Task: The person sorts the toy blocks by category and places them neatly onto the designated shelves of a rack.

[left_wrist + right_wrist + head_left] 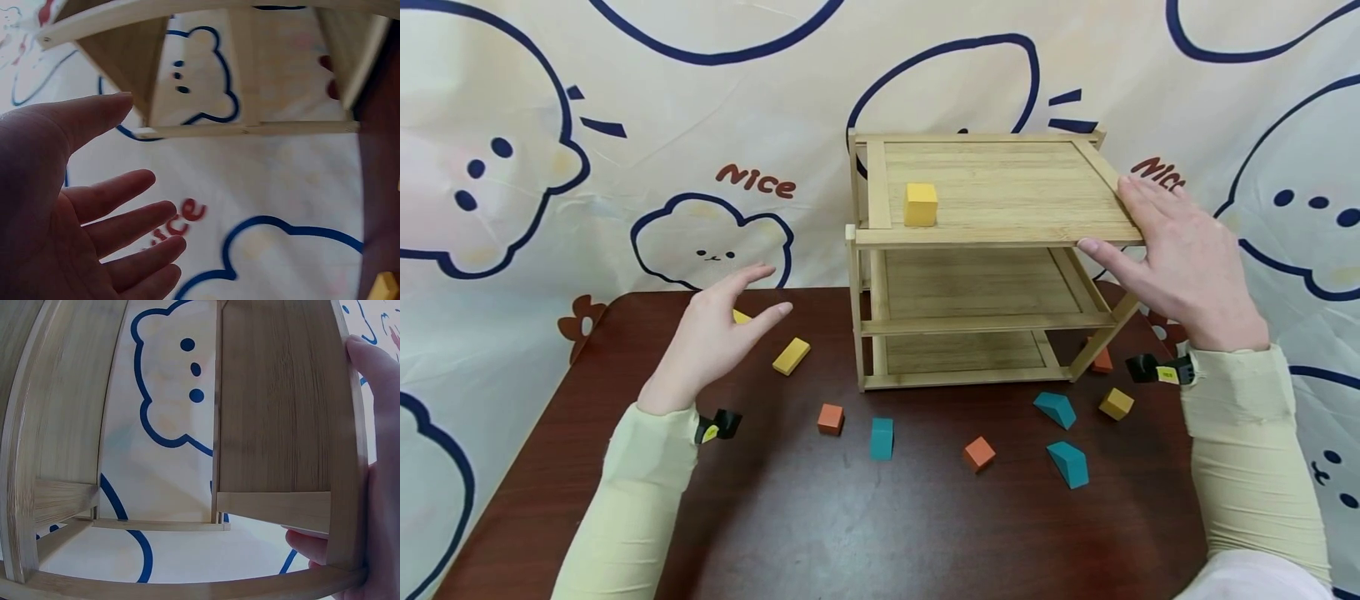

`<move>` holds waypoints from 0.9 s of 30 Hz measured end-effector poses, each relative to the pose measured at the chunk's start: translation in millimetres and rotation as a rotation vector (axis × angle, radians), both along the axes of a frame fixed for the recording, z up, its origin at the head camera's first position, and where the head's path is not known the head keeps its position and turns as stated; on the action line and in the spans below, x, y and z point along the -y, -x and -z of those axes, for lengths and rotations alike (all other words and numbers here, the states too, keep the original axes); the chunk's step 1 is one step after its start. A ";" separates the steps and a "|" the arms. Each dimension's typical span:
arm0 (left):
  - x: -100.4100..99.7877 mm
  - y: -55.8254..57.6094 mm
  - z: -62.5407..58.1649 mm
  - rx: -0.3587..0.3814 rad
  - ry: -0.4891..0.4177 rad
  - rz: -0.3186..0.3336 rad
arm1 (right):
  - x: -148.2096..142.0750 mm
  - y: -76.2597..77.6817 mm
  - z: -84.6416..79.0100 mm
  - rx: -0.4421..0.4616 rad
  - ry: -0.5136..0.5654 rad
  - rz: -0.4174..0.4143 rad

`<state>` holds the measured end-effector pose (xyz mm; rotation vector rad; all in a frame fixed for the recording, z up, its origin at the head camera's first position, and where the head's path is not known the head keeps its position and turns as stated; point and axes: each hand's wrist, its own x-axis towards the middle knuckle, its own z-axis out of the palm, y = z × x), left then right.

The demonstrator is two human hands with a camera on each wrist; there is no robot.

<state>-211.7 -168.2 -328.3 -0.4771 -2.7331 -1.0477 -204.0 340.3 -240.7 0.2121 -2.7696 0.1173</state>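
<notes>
A three-tier wooden shelf rack (1000, 187) stands at the back of the table. My right hand (1191, 258) grips the right end of its top board, thumb at the front edge. In the right wrist view the thumb (375, 362) lies along the board's edge and other fingertips show beneath. One yellow cube (921, 206) sits near the left of the top board. Left of the rack, my left hand (711, 342) is raised with thumb and fingers spread, holding nothing. Behind it, a yellow block (741, 317) is mostly hidden.
Across the dark table (820, 517) lie a yellow rectangular block (792, 357), two orange cubes (831, 419), a teal block (882, 439), two teal wedge-like blocks (1069, 463) and a yellow block (1116, 404). An orange block (1102, 360) is partly behind the rack's right leg. Patterned cloth (587, 250) hangs behind.
</notes>
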 end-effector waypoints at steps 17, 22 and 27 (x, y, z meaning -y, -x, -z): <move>5.0 18.0 66.8 0.196 0.103 -0.005 | 0.4 -0.2 1.8 -0.012 0.007 0.005; 3.1 23.5 86.4 0.223 0.138 0.002 | 0.4 -0.6 2.0 -0.008 0.011 0.005; -0.9 27.2 103.9 0.244 0.184 0.005 | 0.6 0.1 1.7 -0.006 0.008 0.007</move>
